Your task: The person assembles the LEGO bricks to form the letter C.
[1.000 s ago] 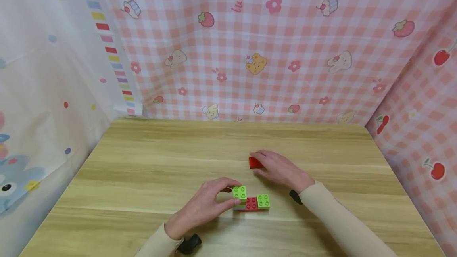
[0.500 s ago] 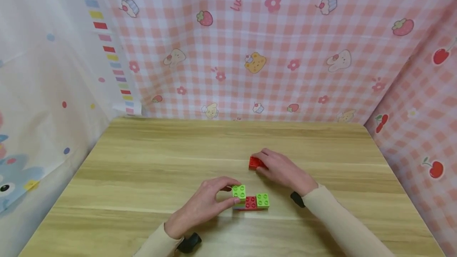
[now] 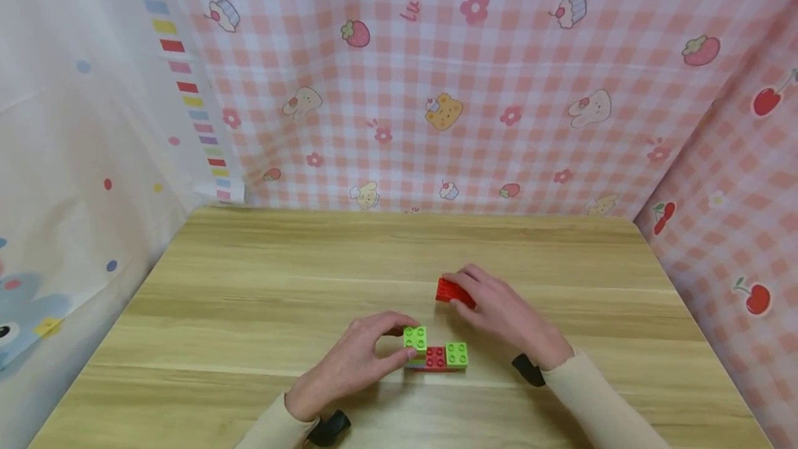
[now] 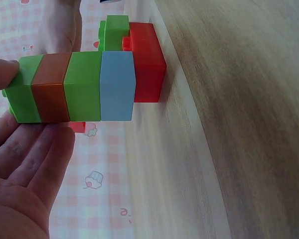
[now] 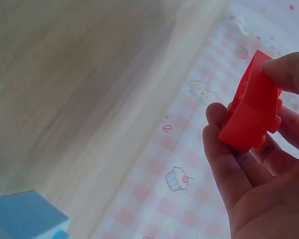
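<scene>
In the head view my left hand (image 3: 352, 359) pinches the top bright green toy brick (image 3: 414, 338) of a small stack. From the left wrist, the stack runs downward through brownish-orange (image 4: 51, 88), green and light blue bricks (image 4: 117, 87) to a long red base brick (image 4: 149, 62). At the base's other end sits another green brick (image 3: 456, 355), with red studs showing between. Beyond the stack, my right hand (image 3: 499, 307) holds a loose red brick (image 5: 254, 104) between thumb and fingers. The loose brick is tilted, its hollow underside partly seen and its studs facing the palm.
The bricks are on a wood-grain table (image 3: 280, 262). A pink checked cloth (image 3: 399, 75) hangs behind it, with more cloth at the left (image 3: 93, 123) and right (image 3: 736, 227). Black bands (image 3: 329, 428) are on both wrists.
My right hand has drawn the red brick slightly to the right and nearer, and more of its top shows. The left hand stays on the stack. The head view has shifted slightly.
</scene>
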A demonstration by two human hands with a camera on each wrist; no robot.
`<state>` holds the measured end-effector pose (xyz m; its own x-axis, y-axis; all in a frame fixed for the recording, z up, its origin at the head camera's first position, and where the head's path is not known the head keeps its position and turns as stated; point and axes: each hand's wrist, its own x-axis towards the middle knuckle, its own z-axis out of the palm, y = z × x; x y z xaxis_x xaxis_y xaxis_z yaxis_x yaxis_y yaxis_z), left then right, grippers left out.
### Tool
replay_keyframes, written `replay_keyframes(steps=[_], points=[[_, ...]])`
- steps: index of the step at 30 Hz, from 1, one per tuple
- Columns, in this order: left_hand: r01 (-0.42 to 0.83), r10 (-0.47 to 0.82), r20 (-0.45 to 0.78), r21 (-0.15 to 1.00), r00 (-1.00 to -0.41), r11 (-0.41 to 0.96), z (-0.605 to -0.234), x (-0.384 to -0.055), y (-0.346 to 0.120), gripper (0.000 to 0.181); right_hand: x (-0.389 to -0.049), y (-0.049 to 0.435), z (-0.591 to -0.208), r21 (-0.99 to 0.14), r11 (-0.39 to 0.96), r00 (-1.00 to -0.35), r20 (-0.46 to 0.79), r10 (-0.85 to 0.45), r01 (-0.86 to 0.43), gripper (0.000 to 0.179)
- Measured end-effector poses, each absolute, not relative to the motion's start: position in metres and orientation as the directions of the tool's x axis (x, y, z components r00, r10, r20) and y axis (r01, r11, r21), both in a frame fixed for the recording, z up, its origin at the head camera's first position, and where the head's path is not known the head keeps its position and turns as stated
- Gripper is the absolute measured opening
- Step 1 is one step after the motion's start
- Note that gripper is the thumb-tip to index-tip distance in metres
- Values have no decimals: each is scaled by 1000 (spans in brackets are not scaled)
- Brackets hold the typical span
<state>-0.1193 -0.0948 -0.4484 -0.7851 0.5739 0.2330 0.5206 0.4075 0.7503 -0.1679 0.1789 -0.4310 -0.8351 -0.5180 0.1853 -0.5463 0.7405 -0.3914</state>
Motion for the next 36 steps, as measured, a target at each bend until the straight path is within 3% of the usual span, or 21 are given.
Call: replay_keyframes(steps=[23, 36], points=[[539, 584, 261, 756, -769, 372, -447, -119, -98, 33, -140, 176, -419, -448, 657, -794, 295, -532, -607, 47], [478, 580, 204, 797, -789, 369, -446, -120, -95, 33, -131, 176, -416, -496, 571, -753, 361, -550, -655, 41]])
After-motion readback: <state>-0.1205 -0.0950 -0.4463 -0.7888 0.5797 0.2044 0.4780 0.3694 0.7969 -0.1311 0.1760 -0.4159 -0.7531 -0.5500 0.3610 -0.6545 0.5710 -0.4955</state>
